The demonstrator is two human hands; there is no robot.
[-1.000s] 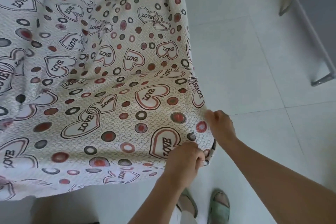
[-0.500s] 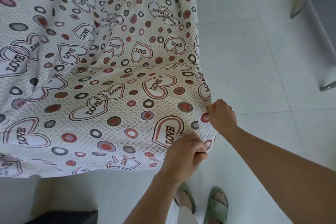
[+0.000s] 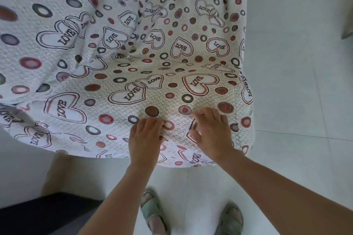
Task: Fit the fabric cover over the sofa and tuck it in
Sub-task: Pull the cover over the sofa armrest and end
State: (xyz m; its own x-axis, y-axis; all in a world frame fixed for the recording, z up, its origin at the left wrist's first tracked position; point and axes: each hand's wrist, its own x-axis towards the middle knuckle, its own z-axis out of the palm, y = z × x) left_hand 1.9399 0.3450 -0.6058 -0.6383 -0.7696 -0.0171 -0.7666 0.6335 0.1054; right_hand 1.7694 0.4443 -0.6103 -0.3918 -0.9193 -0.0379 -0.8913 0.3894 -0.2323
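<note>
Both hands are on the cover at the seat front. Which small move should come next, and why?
Probably slide the left hand and right hand forward, away from the body, smoothing the fabric cover: it bunches in loose folds farther back.

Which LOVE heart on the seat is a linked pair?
The black-outlined double heart on the white printed fabric cover, just beyond the left hand; hearts either side are single, red-rimmed.
</note>
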